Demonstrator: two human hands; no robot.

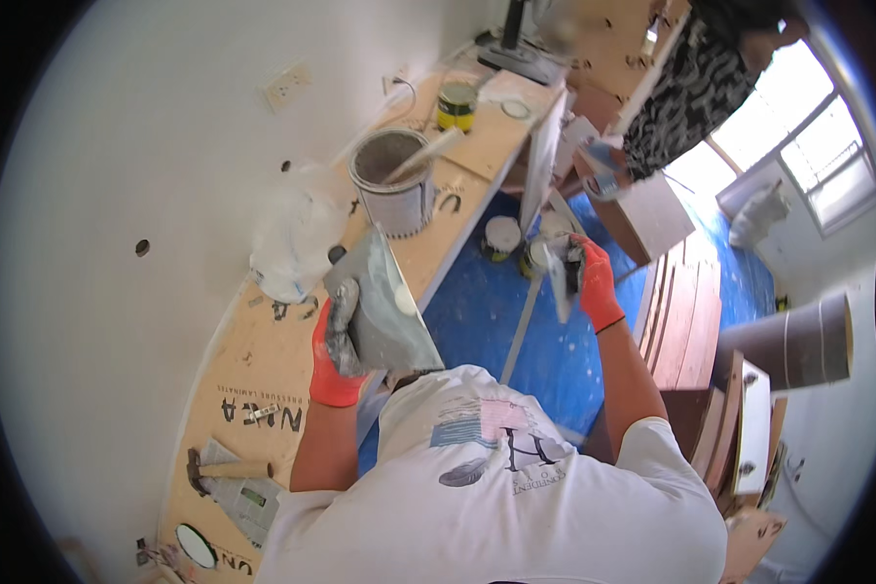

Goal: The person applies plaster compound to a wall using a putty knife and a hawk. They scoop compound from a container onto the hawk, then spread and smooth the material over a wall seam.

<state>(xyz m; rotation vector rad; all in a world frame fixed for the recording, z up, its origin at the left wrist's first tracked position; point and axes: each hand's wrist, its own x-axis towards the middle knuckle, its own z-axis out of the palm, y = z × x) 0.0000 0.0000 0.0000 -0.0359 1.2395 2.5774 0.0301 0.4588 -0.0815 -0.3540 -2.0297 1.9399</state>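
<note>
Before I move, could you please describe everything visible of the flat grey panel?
The flat grey panel is four-sided, perhaps metal, with pale smears and a whitish patch near its right edge. Held tilted, it hides part of the tan plywood worktop; a red-and-dark gloved left grip clasps its left side.

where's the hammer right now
In the head view, the hammer lies at lower left on the tan board, its handle across a printed grey sheet, just above a dark-rimmed white oval piece.
</note>
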